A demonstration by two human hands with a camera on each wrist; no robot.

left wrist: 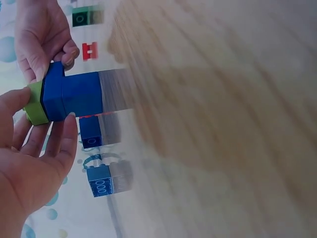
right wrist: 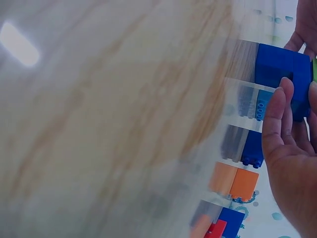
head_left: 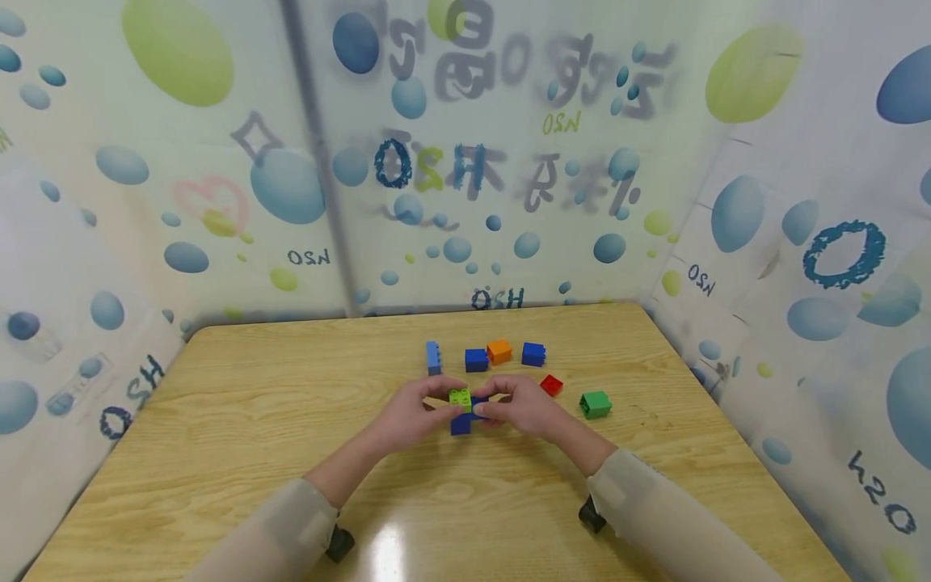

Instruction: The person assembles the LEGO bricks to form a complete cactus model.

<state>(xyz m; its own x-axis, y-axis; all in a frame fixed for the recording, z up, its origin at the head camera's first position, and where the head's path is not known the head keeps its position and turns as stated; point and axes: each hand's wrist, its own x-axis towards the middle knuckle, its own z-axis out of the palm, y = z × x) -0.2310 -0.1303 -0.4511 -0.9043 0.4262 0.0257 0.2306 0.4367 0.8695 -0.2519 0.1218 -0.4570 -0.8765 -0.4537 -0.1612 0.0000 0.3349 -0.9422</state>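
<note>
A small stack of toy building bricks stands on the table in front of me. A lime green brick [head_left: 461, 397] is on top, a blue brick [left wrist: 53, 91] beneath it juts toward the right, and a lower blue brick [left wrist: 83, 94] forms the base. My left hand [head_left: 407, 416] holds the lime green brick between thumb and fingers from the left. From the other side, my right hand [head_left: 527, 406] pinches the jutting end of the middle blue brick. My right fingers partly cover that brick in the head view.
Behind the hands lie a light blue brick [head_left: 433, 358], a blue brick [head_left: 476, 360], an orange brick [head_left: 499, 352] and another blue brick [head_left: 533, 354]. A red piece [head_left: 551, 385] and a green brick [head_left: 596, 405] lie to the right. Patterned curtains surround the wooden table [head_left: 291, 388].
</note>
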